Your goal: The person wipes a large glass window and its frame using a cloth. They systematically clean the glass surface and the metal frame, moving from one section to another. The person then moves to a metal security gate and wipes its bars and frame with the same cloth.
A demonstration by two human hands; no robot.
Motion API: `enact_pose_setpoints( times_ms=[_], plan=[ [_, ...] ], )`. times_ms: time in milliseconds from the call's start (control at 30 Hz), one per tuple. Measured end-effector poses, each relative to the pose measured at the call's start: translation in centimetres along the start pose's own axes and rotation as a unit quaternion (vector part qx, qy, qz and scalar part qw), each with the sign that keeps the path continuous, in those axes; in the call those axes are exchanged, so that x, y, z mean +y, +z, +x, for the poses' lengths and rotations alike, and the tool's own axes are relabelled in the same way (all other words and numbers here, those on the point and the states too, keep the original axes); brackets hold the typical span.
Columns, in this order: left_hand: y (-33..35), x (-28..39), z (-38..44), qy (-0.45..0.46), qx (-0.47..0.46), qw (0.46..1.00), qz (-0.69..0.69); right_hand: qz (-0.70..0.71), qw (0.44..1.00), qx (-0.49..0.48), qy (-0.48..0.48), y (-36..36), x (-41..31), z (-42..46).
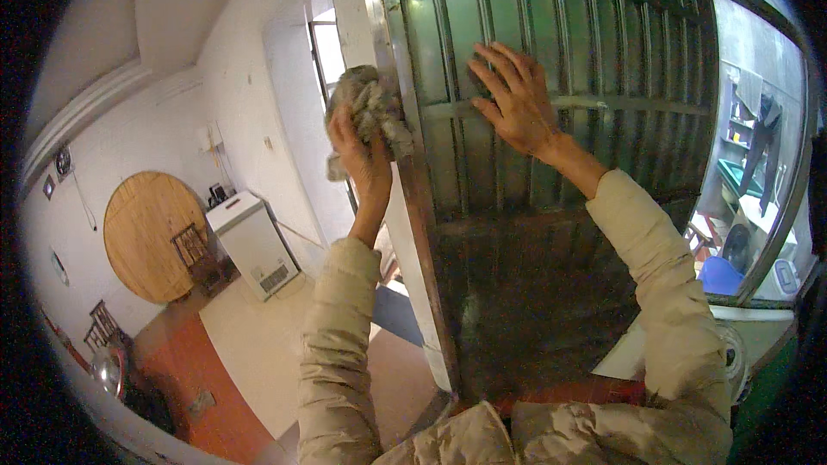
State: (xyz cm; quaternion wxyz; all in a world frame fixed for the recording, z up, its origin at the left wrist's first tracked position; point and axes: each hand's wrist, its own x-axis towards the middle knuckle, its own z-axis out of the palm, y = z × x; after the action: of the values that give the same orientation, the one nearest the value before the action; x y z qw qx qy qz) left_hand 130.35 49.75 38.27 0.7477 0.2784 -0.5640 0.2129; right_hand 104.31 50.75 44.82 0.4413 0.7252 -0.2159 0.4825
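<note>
A crumpled grey cloth (367, 100) is bunched against the edge of a metal door (510, 168) with vertical bars. My left hand (363, 148) grips this cloth from below and presses it to the door's narrow side edge (413, 174). Over the barred face of the door is my right hand (517, 100), its fingers spread and holding nothing. Whether its fingertips rest on the bars or hover just off them, I cannot tell. Both forearms are raised, in beige quilted sleeves.
To the left, a white chest freezer (255, 242) stands by the wall, beside a round wooden tabletop (155, 236) and a dark chair (194, 252). A doorway (300, 110) opens behind the cloth. Right of the door, a window (753, 142) shows hanging clothes and a blue basin (720, 276).
</note>
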Motion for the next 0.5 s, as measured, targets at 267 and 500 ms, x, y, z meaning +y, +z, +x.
enact_pose_setpoints(
  times_ms=[267,500],
  plan=[
    [6.8,-3.0,10.5,0.120,0.024,0.986,0.118,-0.050,0.997,-0.014,-0.048,2.2,1.9,-2.3],
    [6.4,-4.3,17.1,0.236,0.012,0.968,0.079,-0.046,0.998,-0.001,-0.045,2.8,1.5,-2.1]
  ],
)
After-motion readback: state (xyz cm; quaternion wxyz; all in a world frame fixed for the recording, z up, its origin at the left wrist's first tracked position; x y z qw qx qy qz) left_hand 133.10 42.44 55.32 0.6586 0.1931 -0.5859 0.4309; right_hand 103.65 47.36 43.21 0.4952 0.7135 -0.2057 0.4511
